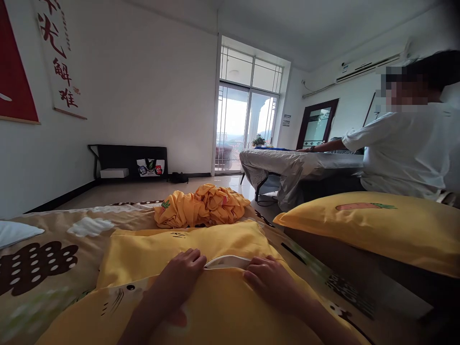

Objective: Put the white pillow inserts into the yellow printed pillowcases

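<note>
Head view: two bare hands work at a yellow pillowcase [215, 306] spread across the near part of a brown, cloud-printed bedspread [125, 220].
Pillowcase: directly under both hands — its slit-like opening [228, 261] gapes between them, showing white inside; a printed eye and whiskers lie left of the left wrist.
Left hand [185, 268]: fingers bent together and gripping the cloth at the left end of the opening, the index tip right at its corner; the thumb is hidden.
Right hand [269, 275]: pinching the opening's right end, fingertips over the rim, thumb just below it on the near side.
Gap: the near rim runs bare from one hand to the other, bowed a little away from the far rim.
Beyond the fingers: the pillowcase's far part lies flat-ish, and just past it sits a crumpled yellow cloth [204, 206] with a carrot print.
Right side: a plump yellow pillow [370, 215], carrot printed, well apart from the right hand.
Background: a person in a white shirt [406, 148] — one arm stretched over a plastic-covered table [305, 160].
</note>
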A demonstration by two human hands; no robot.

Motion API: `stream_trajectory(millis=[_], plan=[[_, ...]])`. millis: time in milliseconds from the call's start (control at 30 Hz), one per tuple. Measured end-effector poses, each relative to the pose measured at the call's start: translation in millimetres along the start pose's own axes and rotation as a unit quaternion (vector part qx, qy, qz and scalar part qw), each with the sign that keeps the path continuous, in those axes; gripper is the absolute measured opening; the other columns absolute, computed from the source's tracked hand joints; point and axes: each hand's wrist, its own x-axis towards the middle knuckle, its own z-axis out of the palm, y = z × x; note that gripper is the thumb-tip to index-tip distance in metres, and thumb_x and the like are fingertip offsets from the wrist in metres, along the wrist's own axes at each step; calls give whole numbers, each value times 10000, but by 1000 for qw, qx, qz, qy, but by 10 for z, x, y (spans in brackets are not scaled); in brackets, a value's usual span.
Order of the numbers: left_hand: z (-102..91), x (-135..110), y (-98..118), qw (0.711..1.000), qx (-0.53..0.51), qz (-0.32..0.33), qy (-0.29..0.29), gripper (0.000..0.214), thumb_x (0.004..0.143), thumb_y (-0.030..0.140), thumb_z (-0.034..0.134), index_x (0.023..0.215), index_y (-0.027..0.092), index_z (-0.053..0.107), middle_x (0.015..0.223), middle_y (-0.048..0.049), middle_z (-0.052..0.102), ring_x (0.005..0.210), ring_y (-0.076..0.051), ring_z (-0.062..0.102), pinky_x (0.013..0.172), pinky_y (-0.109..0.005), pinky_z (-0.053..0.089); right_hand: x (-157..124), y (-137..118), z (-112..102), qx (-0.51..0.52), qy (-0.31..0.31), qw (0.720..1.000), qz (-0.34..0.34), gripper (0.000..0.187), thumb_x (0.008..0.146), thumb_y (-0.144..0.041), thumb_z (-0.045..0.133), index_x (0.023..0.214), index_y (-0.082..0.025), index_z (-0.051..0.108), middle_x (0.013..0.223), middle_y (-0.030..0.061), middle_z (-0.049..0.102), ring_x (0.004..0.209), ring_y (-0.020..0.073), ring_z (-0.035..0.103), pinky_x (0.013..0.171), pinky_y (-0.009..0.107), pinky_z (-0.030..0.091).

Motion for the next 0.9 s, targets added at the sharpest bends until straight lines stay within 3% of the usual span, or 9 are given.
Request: stream_trajectory(millis=[167, 333, 467, 600, 767, 900], plan=[[-46, -25, -14, 1000, -9, -4, -8, 201, 895, 89, 366, 824, 191, 524, 934, -28, 568, 802, -151, 520, 720, -274, 402, -122, 255, -25, -66, 40, 995, -67, 193, 851, -123, 440, 792, -203, 606, 871, 24, 651, 796, 153, 571, 763, 305, 335], [-50, -9, -9, 1000, 2, 3, -19, 183, 884, 94, 386, 808, 193, 520, 927, -30, 569, 800, -155, 520, 702, -271, 396, -178, 457, 253, -141, 112, 979, -93, 191, 754, -34, 494, 779, -204, 578, 794, 11, 635, 701, 158, 548, 679, 306, 326], [-3, 7, -15, 1000, 11, 10, -16, 200, 875, 75, 377, 831, 194, 531, 931, -32, 571, 809, -161, 522, 720, -281, 402, -174, 455, 407, -212, 182, 953, -115, 192, 772, -22, 484, 764, -195, 565, 772, 30, 627, 705, 178, 539, 696, 326, 349], [44, 9, -32, 1000, 11, 2, -7, 222, 878, 74, 362, 858, 196, 546, 942, -34, 573, 828, -163, 527, 735, -286, 411, -175, 286, 294, -187, 252, 937, -156, 258, 814, -29, 427, 945, -170, 597, 963, 89, 651, 873, 206, 555, 835, 376, 374], [45, 1, -27, 1000, 8, 5, 1, 220, 870, 67, 365, 842, 195, 542, 933, -29, 569, 816, -157, 528, 736, -280, 420, -113, -29, 169, -69, 212, 955, -194, 290, 903, -112, 386, 1136, -174, 547, 990, 82, 633, 879, 188, 553, 814, 353, 414], [15, 3, -13, 1000, 18, -2, -10, 234, 863, 54, 357, 830, 195, 541, 918, -32, 571, 821, -161, 527, 739, -282, 418, -65, -146, 201, -31, 164, 965, -203, 225, 924, -145, 393, 1066, -187, 562, 860, 42, 598, 779, 169, 524, 752, 325, 419]])
